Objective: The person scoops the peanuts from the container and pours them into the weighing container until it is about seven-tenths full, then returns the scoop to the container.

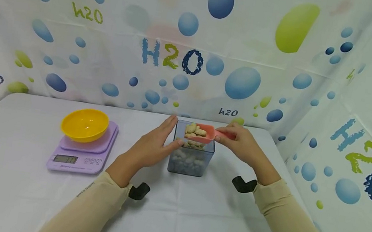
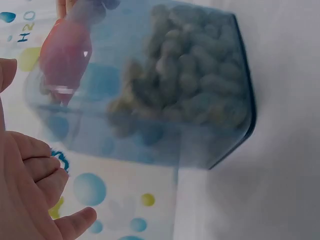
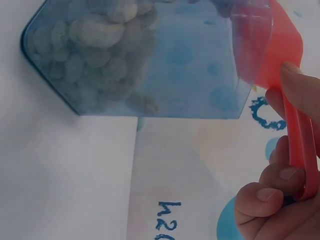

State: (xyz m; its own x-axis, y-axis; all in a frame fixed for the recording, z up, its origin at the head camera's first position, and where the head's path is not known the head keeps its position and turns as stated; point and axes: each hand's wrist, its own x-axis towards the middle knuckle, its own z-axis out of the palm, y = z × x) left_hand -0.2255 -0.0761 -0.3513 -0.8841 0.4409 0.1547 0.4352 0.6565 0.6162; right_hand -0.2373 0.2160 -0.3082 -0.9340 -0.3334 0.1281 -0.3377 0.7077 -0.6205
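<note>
A clear bluish plastic container point(image 1: 186, 166), part filled with unshelled peanuts point(image 2: 200, 65), stands upright on the table. My right hand point(image 1: 241, 143) grips the handle of a coral-red scoop point(image 1: 209, 132) by the container's right side. Several peanuts lie in the scoop, whose bowl is level with the container's top opening. In the right wrist view, thumb and fingers curl round the scoop handle point(image 3: 300, 145). At the container's left side is my left hand point(image 1: 152, 143), fingers extended, the thumb tip by the near rim. It holds nothing.
To the left, a yellow bowl point(image 1: 85, 125) sits on a lilac kitchen scale point(image 1: 91, 158) with a lit display. A white cloth covers the table point(image 1: 212, 225). Behind and to the right hangs a white curtain point(image 1: 113, 68) with blue and green dots.
</note>
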